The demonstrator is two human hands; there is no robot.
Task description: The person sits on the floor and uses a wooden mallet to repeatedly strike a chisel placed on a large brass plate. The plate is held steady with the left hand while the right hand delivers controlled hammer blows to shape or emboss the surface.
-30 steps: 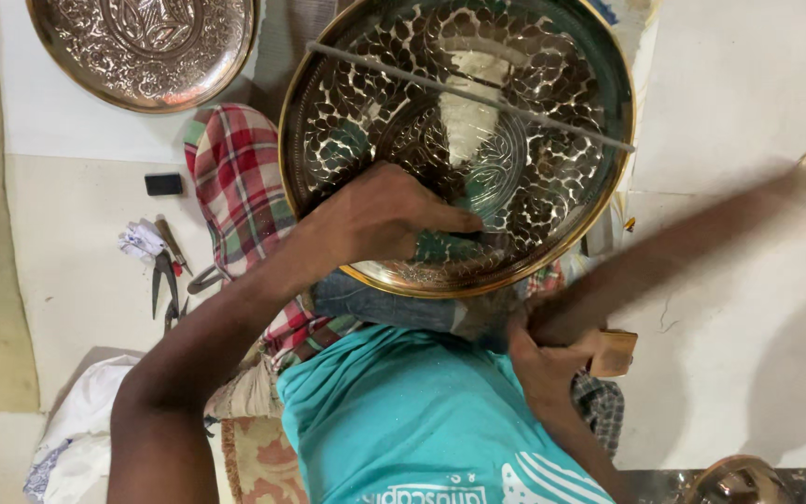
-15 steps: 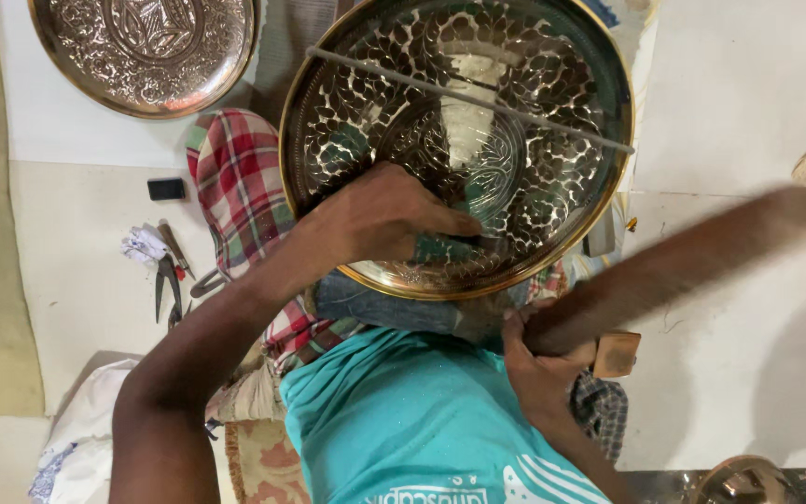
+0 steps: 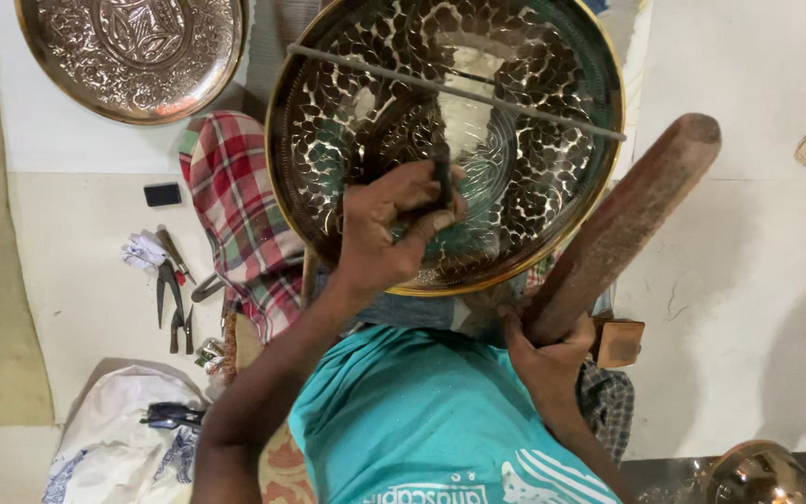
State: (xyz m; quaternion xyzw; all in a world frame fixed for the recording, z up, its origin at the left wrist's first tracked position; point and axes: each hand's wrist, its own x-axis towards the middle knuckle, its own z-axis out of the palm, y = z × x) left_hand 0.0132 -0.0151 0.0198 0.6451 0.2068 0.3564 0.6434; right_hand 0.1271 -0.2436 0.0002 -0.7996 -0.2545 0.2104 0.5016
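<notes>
Right hand (image 3: 545, 357): nearest the camera, fingers wrapped tight around the lower end of a wooden mallet (image 3: 622, 224), which slants up to the right, its head beside the tray's rim.
Left hand (image 3: 394, 224): fingers pinched narrow on a small dark punch (image 3: 442, 177), its tip set on the tray's face.
Brass tray (image 3: 524, 177): large, round, engraved, lying in the person's lap; a thin rod (image 3: 459, 91) lies across it. Judged stiff, fairly heavy and slick when polished; best held by the rim with both hands, since the worked face would dent.
Checked cloth (image 3: 235, 215): under the tray's left edge.
Pliers (image 3: 174, 303): on the floor, left, well apart.
Second tray (image 3: 132, 51): farthest, upper left.
</notes>
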